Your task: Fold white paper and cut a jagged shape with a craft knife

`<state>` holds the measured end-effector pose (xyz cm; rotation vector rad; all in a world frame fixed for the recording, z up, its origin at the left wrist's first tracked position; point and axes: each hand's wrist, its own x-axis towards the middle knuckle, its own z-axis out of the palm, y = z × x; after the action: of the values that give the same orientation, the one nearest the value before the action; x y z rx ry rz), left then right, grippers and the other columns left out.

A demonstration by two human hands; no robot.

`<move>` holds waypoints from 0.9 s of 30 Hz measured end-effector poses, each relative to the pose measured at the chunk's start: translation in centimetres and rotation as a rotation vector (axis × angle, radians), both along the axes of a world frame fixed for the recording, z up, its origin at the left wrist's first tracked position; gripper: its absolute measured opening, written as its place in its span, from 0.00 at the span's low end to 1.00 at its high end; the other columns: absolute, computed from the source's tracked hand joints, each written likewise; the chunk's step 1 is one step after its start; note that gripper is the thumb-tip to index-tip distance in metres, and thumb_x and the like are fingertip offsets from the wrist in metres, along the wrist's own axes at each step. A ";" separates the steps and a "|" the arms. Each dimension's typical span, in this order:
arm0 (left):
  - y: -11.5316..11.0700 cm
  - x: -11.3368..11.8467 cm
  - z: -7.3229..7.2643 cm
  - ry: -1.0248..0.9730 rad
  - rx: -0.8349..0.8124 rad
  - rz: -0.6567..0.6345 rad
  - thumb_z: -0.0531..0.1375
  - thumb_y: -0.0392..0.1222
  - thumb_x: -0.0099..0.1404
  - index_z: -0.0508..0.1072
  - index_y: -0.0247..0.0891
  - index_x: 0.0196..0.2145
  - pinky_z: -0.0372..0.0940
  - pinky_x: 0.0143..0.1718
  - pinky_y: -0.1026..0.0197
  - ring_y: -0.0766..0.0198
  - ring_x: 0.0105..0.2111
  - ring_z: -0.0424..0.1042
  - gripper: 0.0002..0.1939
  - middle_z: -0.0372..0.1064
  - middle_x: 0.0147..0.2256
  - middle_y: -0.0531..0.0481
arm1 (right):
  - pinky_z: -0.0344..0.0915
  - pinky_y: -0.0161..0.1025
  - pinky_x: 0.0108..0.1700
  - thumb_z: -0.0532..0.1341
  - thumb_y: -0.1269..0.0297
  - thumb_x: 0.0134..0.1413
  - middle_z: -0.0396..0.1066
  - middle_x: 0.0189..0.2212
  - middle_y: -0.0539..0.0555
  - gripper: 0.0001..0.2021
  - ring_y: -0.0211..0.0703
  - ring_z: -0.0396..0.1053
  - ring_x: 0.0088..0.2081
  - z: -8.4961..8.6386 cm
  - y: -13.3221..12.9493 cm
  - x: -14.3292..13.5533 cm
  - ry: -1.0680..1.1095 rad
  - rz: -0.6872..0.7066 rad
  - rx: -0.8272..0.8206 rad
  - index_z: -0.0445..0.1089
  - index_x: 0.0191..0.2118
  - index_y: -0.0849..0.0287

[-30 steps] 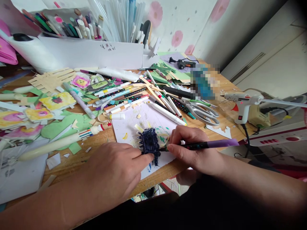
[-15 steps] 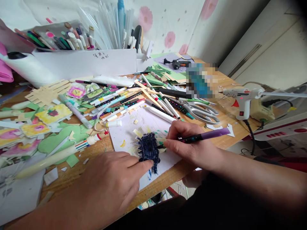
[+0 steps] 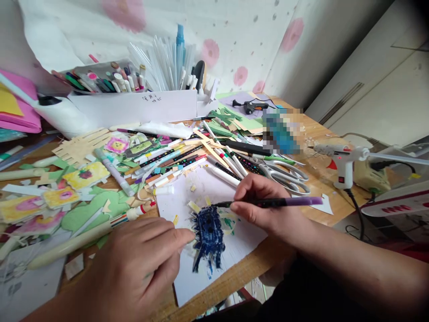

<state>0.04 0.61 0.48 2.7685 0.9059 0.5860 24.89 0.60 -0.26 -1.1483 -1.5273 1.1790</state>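
A dark blue, fringed rectangular cutout (image 3: 209,230) lies on a white sheet (image 3: 187,288) at the table's front edge. Two leg-like strips stick out at its near end, and pale yellow tabs show at its far end. My right hand (image 3: 268,210) pinches a marker pen (image 3: 303,201) with a black dotted barrel and purple end. The pen's dark tip is at the cutout's upper right corner. My left hand (image 3: 137,255) stretches its index finger to the cutout's left edge, with the other fingers loosely bent and nothing held.
Several markers (image 3: 174,154) are heaped beyond the sheet, beside silver scissors (image 3: 284,174). Painted paper pieces (image 3: 87,174) and green scraps cover the left. A white glue gun (image 3: 343,163) stands at right; a pen box (image 3: 134,107) is at the back.
The pen tip has moved from the cutout's right side to its upper right corner. My left index finger has shifted from its lower part to its left edge. The view has tilted upward.
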 end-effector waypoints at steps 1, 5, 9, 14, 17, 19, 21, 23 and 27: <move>0.3 0.0 -0.2 0.002 -0.012 0.005 0.49 0.31 0.64 0.72 0.41 0.39 0.60 0.25 0.62 0.66 0.24 0.68 0.13 0.69 0.24 0.55 | 0.58 0.29 0.24 0.64 0.70 0.48 0.64 0.22 0.46 0.07 0.31 0.60 0.23 0.0 0.1 -0.1 -0.005 0.044 -0.016 0.63 0.28 0.60; 1.2 0.3 -1.4 0.079 -0.023 0.008 0.49 0.30 0.63 0.70 0.39 0.47 0.66 0.28 0.58 0.61 0.28 0.72 0.17 0.73 0.29 0.51 | 0.57 0.29 0.23 0.62 0.71 0.49 0.63 0.21 0.46 0.06 0.31 0.59 0.22 0.1 0.6 -0.6 -0.069 0.092 -0.083 0.63 0.26 0.60; 1.2 0.5 -2.2 0.111 -0.040 0.020 0.47 0.28 0.62 0.71 0.38 0.46 0.68 0.26 0.55 0.58 0.27 0.73 0.20 0.74 0.30 0.48 | 0.54 0.28 0.21 0.62 0.71 0.48 0.62 0.20 0.45 0.06 0.30 0.57 0.21 0.2 1.0 -1.1 -0.136 0.095 -0.082 0.62 0.26 0.61; 1.1 0.5 -2.0 0.145 -0.074 0.014 0.47 0.28 0.60 0.71 0.38 0.47 0.70 0.27 0.53 0.56 0.27 0.74 0.21 0.75 0.31 0.46 | 0.55 0.29 0.22 0.61 0.70 0.49 0.62 0.20 0.46 0.06 0.31 0.58 0.21 0.1 1.2 -1.3 -0.170 0.099 -0.073 0.62 0.26 0.60; 1.2 0.4 -1.8 0.175 -0.087 0.008 0.47 0.28 0.60 0.71 0.38 0.47 0.70 0.27 0.53 0.56 0.27 0.73 0.22 0.74 0.31 0.46 | 0.55 0.29 0.22 0.61 0.69 0.49 0.62 0.20 0.46 0.06 0.31 0.58 0.21 0.0 1.4 -1.3 -0.198 0.041 -0.062 0.63 0.26 0.60; 1.2 0.4 -1.7 0.181 -0.092 0.016 0.47 0.27 0.60 0.71 0.39 0.47 0.69 0.28 0.53 0.57 0.27 0.73 0.22 0.74 0.31 0.46 | 0.55 0.29 0.21 0.61 0.69 0.49 0.62 0.20 0.45 0.06 0.31 0.57 0.21 0.1 1.6 -1.3 -0.205 0.050 -0.075 0.63 0.26 0.60; 1.3 0.4 -1.7 0.165 -0.083 0.032 0.47 0.28 0.60 0.72 0.40 0.47 0.68 0.28 0.55 0.57 0.27 0.72 0.22 0.74 0.30 0.47 | 0.55 0.29 0.20 0.62 0.69 0.47 0.62 0.19 0.45 0.06 0.31 0.57 0.20 0.2 1.8 -1.3 -0.208 0.079 -0.074 0.63 0.25 0.60; 1.3 0.4 -1.7 0.140 -0.094 0.045 0.48 0.28 0.59 0.73 0.41 0.45 0.67 0.28 0.58 0.59 0.27 0.72 0.21 0.73 0.29 0.48 | 0.55 0.29 0.20 0.62 0.69 0.46 0.62 0.19 0.45 0.07 0.31 0.57 0.20 0.3 2.0 -1.4 -0.214 0.057 -0.055 0.63 0.24 0.60; 1.6 0.2 -1.5 0.080 -0.160 0.058 0.50 0.28 0.59 0.75 0.44 0.41 0.64 0.28 0.64 0.64 0.26 0.71 0.19 0.72 0.26 0.52 | 0.55 0.30 0.20 0.62 0.68 0.47 0.62 0.19 0.46 0.07 0.32 0.57 0.20 0.3 2.2 -1.5 -0.185 0.010 -0.071 0.64 0.24 0.60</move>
<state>0.19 2.16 -1.02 2.6465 1.0059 0.3955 23.37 2.82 0.00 -1.3301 -1.6418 1.1682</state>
